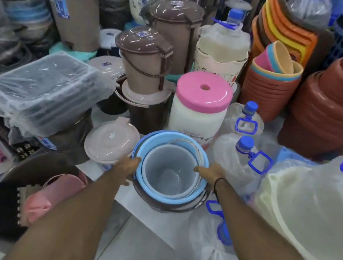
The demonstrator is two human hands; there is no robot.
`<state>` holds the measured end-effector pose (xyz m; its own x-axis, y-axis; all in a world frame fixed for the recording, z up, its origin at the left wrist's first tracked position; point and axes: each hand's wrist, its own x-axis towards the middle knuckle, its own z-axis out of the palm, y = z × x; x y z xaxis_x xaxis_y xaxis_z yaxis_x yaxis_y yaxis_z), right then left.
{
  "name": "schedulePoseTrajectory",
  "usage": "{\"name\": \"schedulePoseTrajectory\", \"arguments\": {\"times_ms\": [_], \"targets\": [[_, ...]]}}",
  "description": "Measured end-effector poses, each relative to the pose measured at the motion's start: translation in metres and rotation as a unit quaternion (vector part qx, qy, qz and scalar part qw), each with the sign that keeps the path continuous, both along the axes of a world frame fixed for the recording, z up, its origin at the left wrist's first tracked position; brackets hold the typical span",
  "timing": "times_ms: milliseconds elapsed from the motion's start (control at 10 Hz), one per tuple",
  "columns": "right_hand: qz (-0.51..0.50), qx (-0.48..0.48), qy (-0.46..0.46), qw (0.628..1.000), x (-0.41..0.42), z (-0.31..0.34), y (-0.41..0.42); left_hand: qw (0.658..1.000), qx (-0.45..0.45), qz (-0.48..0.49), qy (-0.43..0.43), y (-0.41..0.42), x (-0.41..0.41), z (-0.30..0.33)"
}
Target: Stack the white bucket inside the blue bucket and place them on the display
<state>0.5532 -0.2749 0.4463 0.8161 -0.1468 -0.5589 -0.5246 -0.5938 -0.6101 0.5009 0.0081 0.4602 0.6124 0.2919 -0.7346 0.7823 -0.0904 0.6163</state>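
From the head camera, the round white plastic bucket (167, 173) already sits nested inside the light-blue plastic bucket (203, 157), the pair resting on a brown plastic bucket (167, 206) amid the display, probably to keep them level. The left hand (130, 165) and right hand (209, 173) each clasp the blue rim on opposite sides, fingers curled.

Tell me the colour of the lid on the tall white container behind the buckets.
Pink lid, with a round hole on top; seen clearly in the head view.
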Motion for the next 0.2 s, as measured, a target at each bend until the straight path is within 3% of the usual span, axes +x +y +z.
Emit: {"name": "schedulePoseTrajectory", "arguments": {"times_ms": [100, 200], "targets": [[0.010, -0.027, -0.014, 0.999, 0.000, 0.007, 0.019, 0.996, 0.066, -0.060, 0.003, -0.004, 0.000, -0.003], [-0.002, -0.118, -0.075, 0.990, 0.008, 0.020, 0.027, 0.987, 0.143, -0.053, -0.049, -0.004, 0.011, 0.002]]}}
